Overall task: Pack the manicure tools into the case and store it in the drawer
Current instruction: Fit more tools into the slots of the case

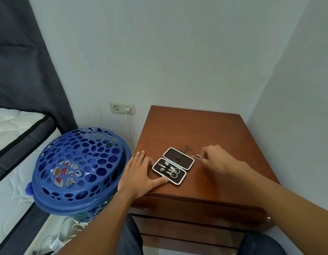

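Note:
A black manicure case [173,165] with a white rim lies open on the brown nightstand [196,129]. Its near half holds scissors, clippers and a file under straps. The far half is bare apart from a small clasp. My left hand [141,173] rests flat on the wood, thumb and fingertips touching the case's left edge. To the right of the case, my right hand [214,160] pinches a thin metal tool [196,157] just above the wood. The drawer fronts [196,210] below the top are closed.
A blue perforated laundry basket [80,168] stands close to the nightstand's left side. A wall socket [122,108] with a white cable is behind it. A mattress [14,129] lies at the left. Walls close off the back and right. A drawer knob [268,219] shows at the right.

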